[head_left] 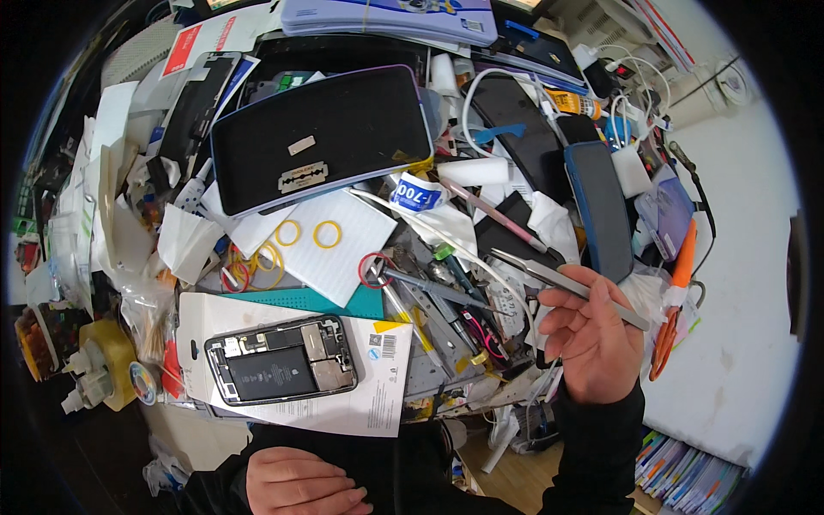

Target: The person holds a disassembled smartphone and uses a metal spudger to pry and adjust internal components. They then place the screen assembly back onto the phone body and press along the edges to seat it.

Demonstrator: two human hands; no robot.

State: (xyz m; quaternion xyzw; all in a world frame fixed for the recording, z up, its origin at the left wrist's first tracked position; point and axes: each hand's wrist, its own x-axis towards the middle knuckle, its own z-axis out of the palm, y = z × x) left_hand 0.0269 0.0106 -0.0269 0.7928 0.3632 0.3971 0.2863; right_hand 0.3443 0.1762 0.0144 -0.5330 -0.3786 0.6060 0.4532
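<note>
In my right hand (pixel 601 339) is a pair of metal tweezers (pixel 562 283), pinched between thumb and fingers, tips pointing up and left over the tool clutter. An opened smartphone (pixel 287 360), its battery and inner boards exposed, lies on a white card package (pixel 382 403) at the front of the bench. My left hand (pixel 300 482) rests below that package, near my body. Its fingers lie loosely side by side, with nothing seen in them; the palm side is hidden. The tweezers are well apart from the phone, off to its right.
A dark tray (pixel 343 120) holds a razor blade (pixel 302 177). Yellow rubber bands (pixel 327 234) lie on white foam (pixel 343 266). Screwdrivers and other tools crowd the middle. A blue-edged phone (pixel 601 210) and orange-handled pliers (pixel 674 300) are at right; a yellow bottle (pixel 112 365) stands left.
</note>
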